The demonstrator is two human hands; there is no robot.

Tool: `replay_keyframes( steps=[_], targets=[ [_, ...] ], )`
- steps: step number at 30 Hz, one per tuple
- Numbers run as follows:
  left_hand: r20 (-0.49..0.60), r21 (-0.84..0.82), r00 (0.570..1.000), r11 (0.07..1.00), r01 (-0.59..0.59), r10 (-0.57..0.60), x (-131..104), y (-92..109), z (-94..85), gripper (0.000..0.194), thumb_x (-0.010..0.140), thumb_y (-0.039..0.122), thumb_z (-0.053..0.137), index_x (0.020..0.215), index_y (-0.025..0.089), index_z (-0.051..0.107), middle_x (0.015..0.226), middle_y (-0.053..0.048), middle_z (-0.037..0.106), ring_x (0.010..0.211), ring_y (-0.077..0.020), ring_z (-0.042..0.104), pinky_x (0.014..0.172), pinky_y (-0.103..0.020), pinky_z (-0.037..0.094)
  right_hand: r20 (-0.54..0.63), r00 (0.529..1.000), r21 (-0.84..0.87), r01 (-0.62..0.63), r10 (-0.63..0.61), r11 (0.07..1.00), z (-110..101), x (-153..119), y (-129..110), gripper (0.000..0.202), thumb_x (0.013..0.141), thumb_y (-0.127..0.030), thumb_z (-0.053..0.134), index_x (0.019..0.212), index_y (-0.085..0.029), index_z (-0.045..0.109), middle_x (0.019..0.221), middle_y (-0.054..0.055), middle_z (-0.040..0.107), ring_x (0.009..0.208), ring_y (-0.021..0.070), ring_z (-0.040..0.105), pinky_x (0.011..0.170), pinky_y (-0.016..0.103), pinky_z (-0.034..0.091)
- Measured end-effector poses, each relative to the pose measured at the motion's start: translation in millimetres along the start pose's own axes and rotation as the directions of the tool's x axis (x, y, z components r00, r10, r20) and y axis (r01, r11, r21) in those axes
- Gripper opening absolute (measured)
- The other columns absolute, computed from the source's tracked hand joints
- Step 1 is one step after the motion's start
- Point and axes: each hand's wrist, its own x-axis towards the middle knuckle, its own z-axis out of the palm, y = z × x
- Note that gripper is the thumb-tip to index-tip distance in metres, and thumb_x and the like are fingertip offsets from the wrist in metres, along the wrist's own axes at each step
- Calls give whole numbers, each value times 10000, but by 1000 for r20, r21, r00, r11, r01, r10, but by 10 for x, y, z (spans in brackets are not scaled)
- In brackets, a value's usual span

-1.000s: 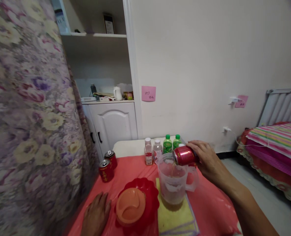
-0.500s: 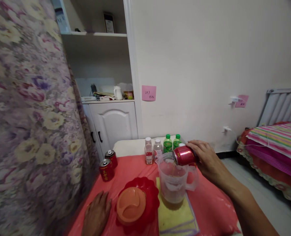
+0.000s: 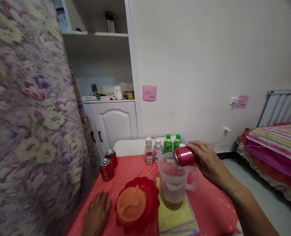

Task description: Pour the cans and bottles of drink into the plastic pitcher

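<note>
My right hand (image 3: 202, 156) grips a red drink can (image 3: 185, 156) lying almost on its side, its top end over the mouth of a clear plastic measuring jug (image 3: 172, 185). A little liquid shows at the bottom of the jug, which stands on a folded yellow cloth (image 3: 176, 220). On the red tablecloth my left hand (image 3: 97, 213) lies flat, fingers stretched out and holding nothing. Right of it, an orange lidded bowl (image 3: 131, 205) sits in a red scalloped plate (image 3: 153, 206) without touching the hand.
Two red cans (image 3: 107, 169) stand at the table's left side. Along the back are small clear bottles (image 3: 149, 154) and green-capped bottles (image 3: 168, 144). A floral curtain (image 3: 32, 124) hangs close on the left; a bed (image 3: 278, 147) is at the right.
The can stays tipped over the jug in my right hand. Its pour has thinned to little or nothing I can make out. My left hand has not moved.
</note>
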Motion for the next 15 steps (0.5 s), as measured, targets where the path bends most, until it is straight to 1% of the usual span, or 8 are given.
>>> replay_keyframes(
  steps=[5, 9, 15],
  targets=[
    [0, -15, 1000, 1000, 2, -2, 0, -6, 0, 574, 984, 375, 252, 1364, 106, 588, 1455, -170, 597, 1317, -298, 570, 1100, -477, 410, -9, 1000, -3, 3, -3, 1000, -17, 6, -20, 531, 904, -51, 458, 1393, -257, 482, 1339, 122, 610, 1218, 295, 541, 981, 522, 493],
    [-17, -13, 1000, 1000, 2, -2, -11, -19, 14, 548, 979, 357, 274, 1363, 125, 589, 1462, -159, 594, 1328, -301, 559, 1111, -487, 395, -24, 1000, 0, 7, -7, 1000, -50, 14, -42, 570, 883, -40, 466, 1402, -276, 484, 1335, 120, 614, 1220, 299, 546, 975, 522, 499],
    [-10, 2, 1000, 1000, 1, -1, -7, -53, 77, 554, 976, 358, 265, 1359, 135, 596, 1467, -161, 591, 1343, -299, 547, 1099, -491, 407, -17, 1000, -3, 3, -3, 1000, -61, 6, -40, 553, 893, -34, 451, 1394, -264, 488, 1346, 123, 611, 1230, 301, 538, 993, 537, 486]
  ],
)
